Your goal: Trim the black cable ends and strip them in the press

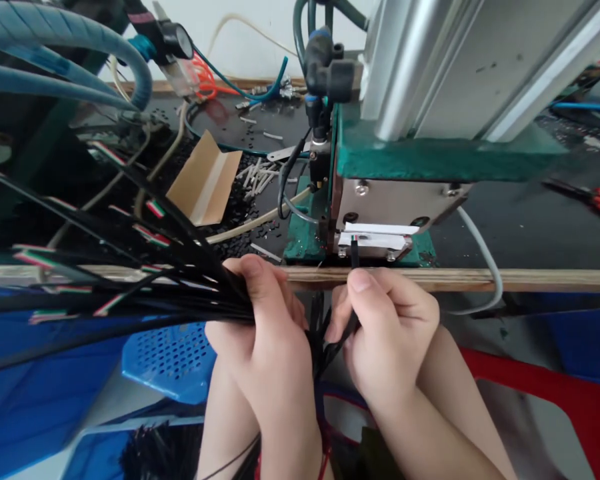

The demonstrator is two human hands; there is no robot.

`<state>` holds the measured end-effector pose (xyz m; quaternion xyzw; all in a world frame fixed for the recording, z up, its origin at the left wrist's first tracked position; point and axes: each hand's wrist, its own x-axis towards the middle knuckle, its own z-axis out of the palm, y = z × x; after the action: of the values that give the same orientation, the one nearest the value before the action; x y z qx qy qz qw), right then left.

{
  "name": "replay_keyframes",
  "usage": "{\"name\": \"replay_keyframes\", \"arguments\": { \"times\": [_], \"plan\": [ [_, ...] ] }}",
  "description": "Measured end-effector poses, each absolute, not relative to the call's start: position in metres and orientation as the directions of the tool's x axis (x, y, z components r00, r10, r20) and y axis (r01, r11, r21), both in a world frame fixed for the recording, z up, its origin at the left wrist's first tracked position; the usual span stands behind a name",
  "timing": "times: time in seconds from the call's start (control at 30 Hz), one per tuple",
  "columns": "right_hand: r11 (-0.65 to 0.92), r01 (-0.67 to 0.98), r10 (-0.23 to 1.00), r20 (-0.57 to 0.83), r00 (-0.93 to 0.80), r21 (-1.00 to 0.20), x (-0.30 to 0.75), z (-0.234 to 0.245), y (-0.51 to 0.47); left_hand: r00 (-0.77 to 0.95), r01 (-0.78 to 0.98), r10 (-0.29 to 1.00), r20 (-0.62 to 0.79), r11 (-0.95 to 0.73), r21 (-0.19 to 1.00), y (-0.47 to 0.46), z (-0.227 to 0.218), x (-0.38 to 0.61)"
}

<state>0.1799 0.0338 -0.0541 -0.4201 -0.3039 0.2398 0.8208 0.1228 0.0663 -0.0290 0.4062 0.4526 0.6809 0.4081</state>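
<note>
Seen from above, a person's two bare forearms rise from the bottom of the frame and meet at the wooden front edge of the dark surface (530,220). The left hand (257,333) is curled into a fist, thumb up, its fingers clamped around a thick bundle of black cables (130,280) that fans out to the left, several strands tipped with red, white and green ends. The right hand (385,333) sits just beside it, wrist bent back, with thumb and forefinger pinched together on a single black cable (354,257) held upright; the cable's tip reaches up to the white-labelled mouth of a small press (380,200), a metal-faced machine on a green base that stands on the surface right behind the edge. Whether the tip is touching the slot cannot be told. Black and teal air hoses (55,60) loop over the left rear of the surface, near a folded piece of cardboard (205,180) and a scatter of cut cable scraps (255,175). Below the hands lies a blue perforated plastic basket (170,360).
</note>
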Motion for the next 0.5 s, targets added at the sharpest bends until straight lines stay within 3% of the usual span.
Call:
{"name": "replay_keyframes", "arguments": {
  "times": [0.5],
  "plan": [
    [0.537, -0.272, 0.653, 0.19, 0.733, -0.799, 0.1812, -0.0501, 0.0348, -0.378, -0.286, 0.917, 0.127, -0.246, 0.926, 0.0687, -0.0344, 0.1285]
  ]
}}
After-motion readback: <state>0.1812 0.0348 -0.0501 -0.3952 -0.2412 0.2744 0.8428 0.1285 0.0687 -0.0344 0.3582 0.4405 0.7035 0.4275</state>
